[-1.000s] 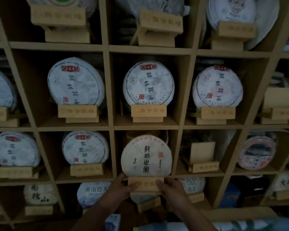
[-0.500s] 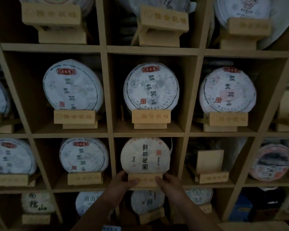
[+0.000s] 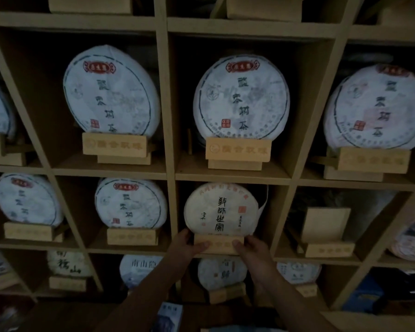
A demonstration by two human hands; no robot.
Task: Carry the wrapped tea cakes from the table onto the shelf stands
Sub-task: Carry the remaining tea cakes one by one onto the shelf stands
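— Where is the tea cake?

— The cream-wrapped tea cake [image 3: 222,210] stands upright on a wooden stand [image 3: 218,244] in the centre cubby of the shelf [image 3: 168,173], in the row under the white cake with the red label [image 3: 241,99].

— And the hands?

— Both are on the stand. The left hand [image 3: 186,248] grips its left end, thumb pressed on the front face, the other fingers hidden behind. The right hand [image 3: 252,249] grips the right end the same way — thumb on the front, the rest out of sight.

— Do they touch the cake?

— I cannot tell; the light is dim. The thumbs lie just below its lower edge.

— Anything beside it?

— The next cubby to the right holds an empty stand [image 3: 327,236].
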